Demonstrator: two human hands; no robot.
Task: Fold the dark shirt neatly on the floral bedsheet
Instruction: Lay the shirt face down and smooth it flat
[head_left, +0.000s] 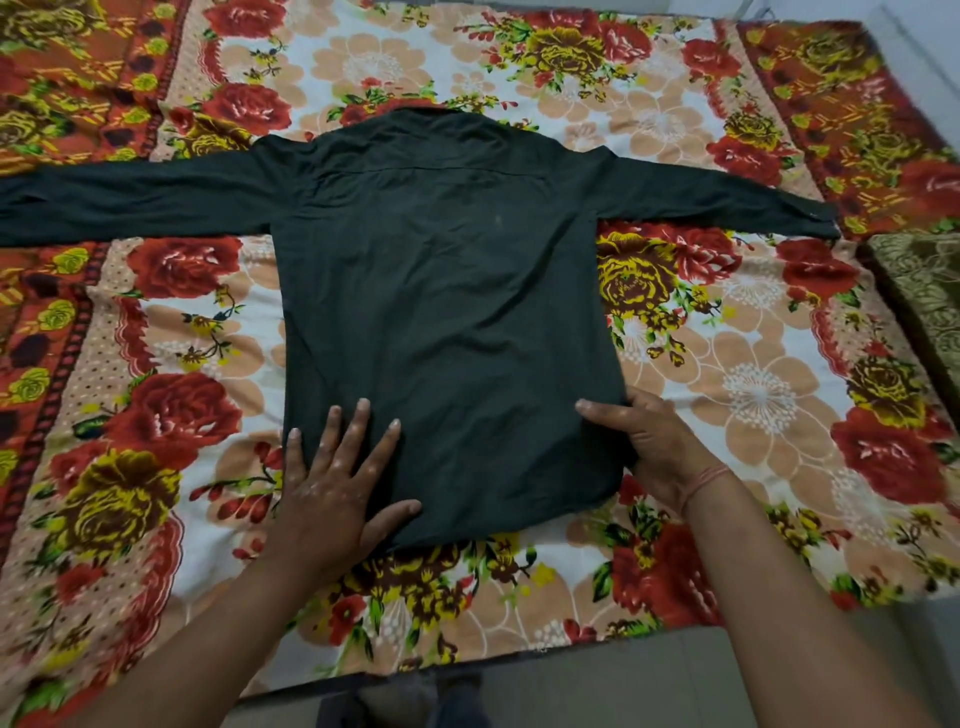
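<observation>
Count: one shirt (447, 312), one sheet (753, 395), two hands, two sleeves.

Shirt lies flat on the middle of the sheet, back side up. Body's long axis runs straight away from me: collar (415, 111) at the far end, hem (498, 519) nearest me. Sleeves are spread crosswise to that axis. The left sleeve (130, 197) runs out past the picture's edge; the right sleeve (717, 202) ends at its cuff on the sheet's red border.

Left hand (332, 493): flat, fingers straight and spread, palm pressing down on the shirt's near left corner, little finger just off the cloth onto the sheet.

Right hand (660, 447): grasping the shirt's near right edge, thumb on top of the fabric. How far the fingers go under the edge I cannot tell. A thin thread (706, 480) circles that wrist.

Grey floor (649, 675) shows beyond the sheet's near edge. A second, olive-patterned cloth (924, 291) lies at the far right, beside the sheet.
</observation>
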